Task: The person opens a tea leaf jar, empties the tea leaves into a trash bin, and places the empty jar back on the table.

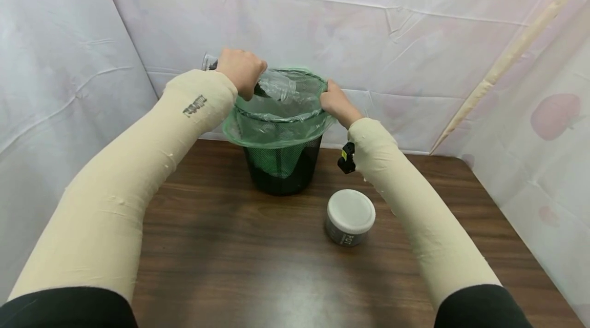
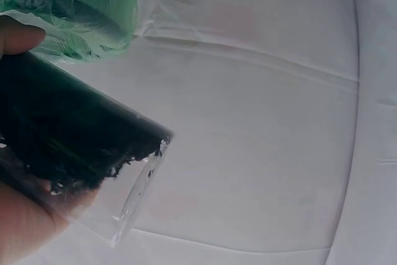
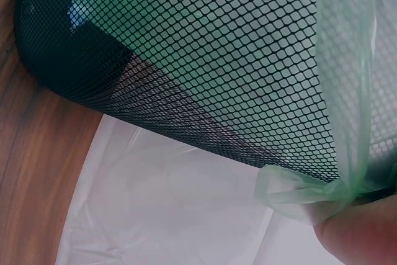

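In the head view my left hand (image 1: 241,72) grips a clear plastic bottle (image 1: 282,86) from above. The bottle lies tilted, its neck lower and over the bin's opening. Dark, crumbly material sits inside it; the left wrist view shows this filling in the bottle's base end (image 2: 80,128). A black mesh wastebasket (image 1: 310,169) stands upright on the table, lined with a thin green trash bag (image 1: 272,136) folded over the rim. My right hand (image 1: 340,103) pinches the rim and bag on the right side. In the right wrist view, bunched bag film (image 3: 291,190) shows beside the thumb.
A jar with a white lid (image 1: 351,210) stands on the brown wooden table (image 1: 258,256), in front and right of the wastebasket. White sheeting (image 1: 295,20) hangs close behind the basket and along both sides. A small black camera (image 1: 346,158) sits at my right wrist.
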### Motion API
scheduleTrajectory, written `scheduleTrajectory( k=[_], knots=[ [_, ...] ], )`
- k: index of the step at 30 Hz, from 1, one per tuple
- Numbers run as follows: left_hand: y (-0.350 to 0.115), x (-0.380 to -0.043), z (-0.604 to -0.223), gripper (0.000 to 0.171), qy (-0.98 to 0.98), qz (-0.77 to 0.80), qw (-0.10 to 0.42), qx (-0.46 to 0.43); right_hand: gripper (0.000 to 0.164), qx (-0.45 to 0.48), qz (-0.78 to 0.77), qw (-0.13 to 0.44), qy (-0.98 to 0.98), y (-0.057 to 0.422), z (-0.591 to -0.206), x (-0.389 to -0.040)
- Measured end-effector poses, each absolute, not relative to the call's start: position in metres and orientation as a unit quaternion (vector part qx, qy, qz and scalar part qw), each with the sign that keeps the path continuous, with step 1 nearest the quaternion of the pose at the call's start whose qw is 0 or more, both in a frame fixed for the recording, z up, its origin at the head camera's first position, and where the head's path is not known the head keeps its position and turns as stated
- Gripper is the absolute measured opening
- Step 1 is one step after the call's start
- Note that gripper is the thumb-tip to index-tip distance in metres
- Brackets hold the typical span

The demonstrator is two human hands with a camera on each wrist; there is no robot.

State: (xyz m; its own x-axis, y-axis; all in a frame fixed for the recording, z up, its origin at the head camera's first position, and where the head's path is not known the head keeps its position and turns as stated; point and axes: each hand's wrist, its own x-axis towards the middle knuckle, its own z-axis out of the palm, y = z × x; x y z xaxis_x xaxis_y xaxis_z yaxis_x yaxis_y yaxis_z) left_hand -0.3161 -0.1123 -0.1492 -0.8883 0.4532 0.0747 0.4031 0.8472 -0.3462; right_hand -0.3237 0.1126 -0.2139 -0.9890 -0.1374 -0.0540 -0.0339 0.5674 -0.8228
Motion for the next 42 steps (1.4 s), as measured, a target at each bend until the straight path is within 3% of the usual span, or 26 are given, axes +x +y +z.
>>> scheduleTrajectory(
  k=[18, 42],
  knots=[
    [-0.1115, -0.3161, -0.1501, 0.031, -0.953, 0.181, 0.093, -0.226, 0.06, -0.054, -0.464, 0.045, 0.883, 0.1101, -0.2138, -0.3232],
    [-0.1129, -0.3222, -0.1465, 0.037, -0.947, 0.206, 0.096, -0.225, 0.06, -0.05, -0.45, 0.041, 0.891, 0.1089, -0.214, -0.3231]
  ],
)
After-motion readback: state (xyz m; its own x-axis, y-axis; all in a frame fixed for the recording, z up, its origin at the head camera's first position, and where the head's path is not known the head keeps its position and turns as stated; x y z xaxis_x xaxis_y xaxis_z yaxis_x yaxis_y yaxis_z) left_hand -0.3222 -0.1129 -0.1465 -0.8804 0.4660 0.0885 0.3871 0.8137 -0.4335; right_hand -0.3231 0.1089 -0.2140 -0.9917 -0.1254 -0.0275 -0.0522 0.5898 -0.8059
